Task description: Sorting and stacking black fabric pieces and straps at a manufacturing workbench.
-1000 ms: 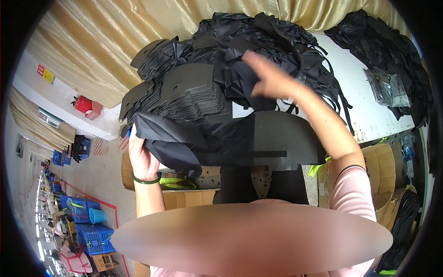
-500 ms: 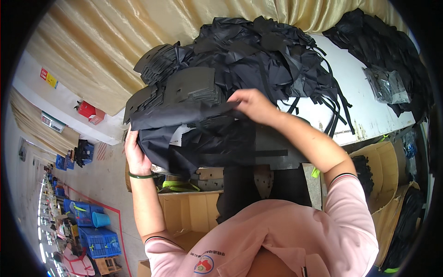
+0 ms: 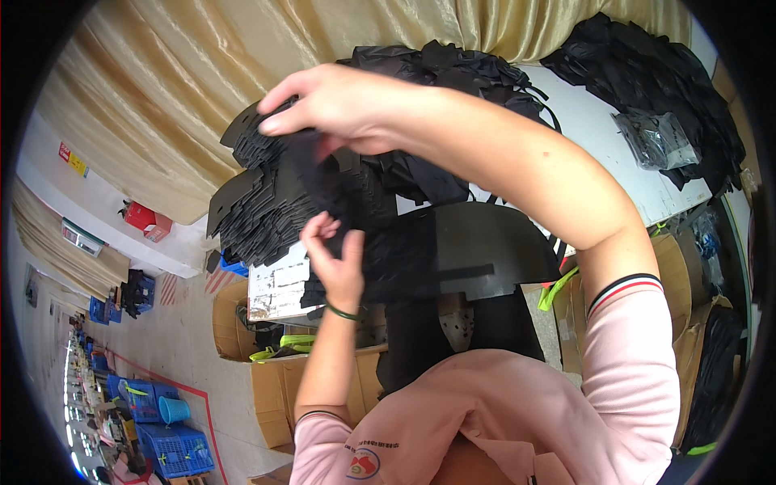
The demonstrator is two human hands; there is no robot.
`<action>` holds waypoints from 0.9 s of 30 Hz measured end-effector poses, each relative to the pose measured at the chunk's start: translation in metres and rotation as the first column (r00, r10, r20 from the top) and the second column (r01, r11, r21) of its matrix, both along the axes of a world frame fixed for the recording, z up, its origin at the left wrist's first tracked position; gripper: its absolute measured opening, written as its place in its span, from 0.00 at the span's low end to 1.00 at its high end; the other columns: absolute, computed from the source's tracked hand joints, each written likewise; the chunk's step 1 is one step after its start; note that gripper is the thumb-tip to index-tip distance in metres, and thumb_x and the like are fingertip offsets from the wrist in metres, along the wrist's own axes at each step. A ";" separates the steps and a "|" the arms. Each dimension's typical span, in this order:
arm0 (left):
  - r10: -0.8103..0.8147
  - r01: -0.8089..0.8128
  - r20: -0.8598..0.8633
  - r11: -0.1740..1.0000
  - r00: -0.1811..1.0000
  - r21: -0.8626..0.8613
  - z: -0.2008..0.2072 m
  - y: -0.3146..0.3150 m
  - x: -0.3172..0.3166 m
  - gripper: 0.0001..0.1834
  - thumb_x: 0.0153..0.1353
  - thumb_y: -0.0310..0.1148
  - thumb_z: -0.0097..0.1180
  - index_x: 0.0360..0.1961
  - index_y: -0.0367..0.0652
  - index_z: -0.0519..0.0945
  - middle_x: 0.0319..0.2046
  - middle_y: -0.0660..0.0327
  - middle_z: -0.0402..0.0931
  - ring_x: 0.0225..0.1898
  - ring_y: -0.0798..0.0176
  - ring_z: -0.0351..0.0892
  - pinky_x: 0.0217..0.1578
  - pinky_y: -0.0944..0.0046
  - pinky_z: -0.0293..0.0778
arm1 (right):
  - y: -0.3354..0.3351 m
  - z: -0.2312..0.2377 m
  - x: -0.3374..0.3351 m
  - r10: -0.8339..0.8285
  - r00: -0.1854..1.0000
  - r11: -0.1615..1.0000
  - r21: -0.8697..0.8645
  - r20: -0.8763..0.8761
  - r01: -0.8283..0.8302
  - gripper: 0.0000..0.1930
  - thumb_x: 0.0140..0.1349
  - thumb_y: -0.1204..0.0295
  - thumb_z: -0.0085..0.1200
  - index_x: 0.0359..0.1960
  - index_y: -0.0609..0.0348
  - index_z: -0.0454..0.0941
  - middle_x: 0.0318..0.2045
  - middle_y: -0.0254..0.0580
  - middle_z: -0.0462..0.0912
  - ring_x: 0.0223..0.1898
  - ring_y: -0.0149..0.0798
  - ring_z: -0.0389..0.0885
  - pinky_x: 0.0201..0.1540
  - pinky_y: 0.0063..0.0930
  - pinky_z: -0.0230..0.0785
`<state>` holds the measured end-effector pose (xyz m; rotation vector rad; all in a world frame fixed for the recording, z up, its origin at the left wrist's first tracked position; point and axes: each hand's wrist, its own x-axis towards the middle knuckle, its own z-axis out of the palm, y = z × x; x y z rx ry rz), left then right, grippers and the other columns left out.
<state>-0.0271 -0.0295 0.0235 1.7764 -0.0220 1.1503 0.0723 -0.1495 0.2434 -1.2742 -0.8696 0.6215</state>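
A black fabric piece (image 3: 396,263) lies along the table's front edge, joined to or overlapping a stiff, round-edged dark panel (image 3: 501,242). Raised over the stacks on the left, my right hand (image 3: 331,105) pinches black cloth between thumb and fingers; the cloth hangs blurred beneath the palm. Lower down, my left hand (image 3: 335,263) is beside the hanging cloth, palm turned up, fingers loosely curled and thumb apart. Whether it touches the cloth is hard to make out. Behind my hands are stacked dark panels (image 3: 263,214), partly covered by my right hand and the cloth.
Black fabric pieces with straps (image 3: 436,69) are heaped at the back of the white table (image 3: 594,117). Another black heap (image 3: 647,81) and a clear plastic bag (image 3: 656,139) sit at the right. Cardboard boxes (image 3: 275,396) stand below, a gold curtain (image 3: 178,89) behind.
My right hand has swung left and up with black cloth. My left hand has left the cloth's left edge and moved right. The piece no longer covers the front-left stacks; the round-edged panel shows more fully.
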 end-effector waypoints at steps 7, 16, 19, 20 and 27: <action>0.225 -0.231 -0.059 0.964 0.973 -0.130 -0.020 -0.011 0.036 0.34 0.49 0.35 0.71 0.50 0.36 0.63 0.39 0.59 0.62 0.41 0.63 0.62 0.46 0.64 0.61 | 0.068 0.024 -0.062 0.289 0.952 0.948 0.167 -0.104 -0.269 0.21 0.58 0.79 0.58 0.52 0.68 0.67 0.40 0.53 0.78 0.32 0.48 0.83 0.34 0.37 0.77; 0.329 -0.313 0.125 0.941 0.936 -0.129 -0.016 0.038 0.054 0.28 0.54 0.34 0.67 0.46 0.26 0.68 0.44 0.48 0.67 0.46 0.52 0.66 0.51 0.57 0.64 | 0.073 0.067 -0.069 0.144 0.989 0.922 0.367 -0.040 -0.120 0.07 0.54 0.75 0.61 0.22 0.56 0.75 0.25 0.41 0.80 0.27 0.41 0.78 0.32 0.35 0.71; 0.414 -0.410 0.124 0.910 0.902 -0.058 -0.016 0.045 0.052 0.24 0.53 0.34 0.67 0.43 0.28 0.70 0.41 0.49 0.69 0.43 0.51 0.69 0.47 0.57 0.67 | 0.063 0.074 -0.063 -0.020 0.997 0.916 0.401 0.077 -0.012 0.04 0.58 0.71 0.60 0.28 0.57 0.81 0.26 0.41 0.82 0.28 0.39 0.81 0.32 0.36 0.73; 0.438 -0.436 0.089 0.899 0.895 -0.033 -0.016 0.048 0.053 0.22 0.53 0.33 0.67 0.41 0.29 0.72 0.39 0.50 0.70 0.41 0.50 0.70 0.46 0.57 0.67 | 0.059 0.076 -0.058 -0.027 0.997 0.916 0.402 0.074 -0.005 0.04 0.58 0.71 0.60 0.28 0.57 0.81 0.26 0.41 0.82 0.28 0.39 0.81 0.32 0.36 0.73; 0.626 -0.630 0.104 0.736 0.773 0.247 -0.049 0.136 0.003 0.14 0.53 0.30 0.65 0.37 0.36 0.77 0.36 0.52 0.75 0.39 0.49 0.74 0.45 0.54 0.69 | -0.064 0.035 0.010 0.094 0.995 0.957 0.277 -0.024 -0.084 0.20 0.60 0.76 0.56 0.53 0.68 0.67 0.36 0.46 0.77 0.38 0.38 0.79 0.37 0.36 0.76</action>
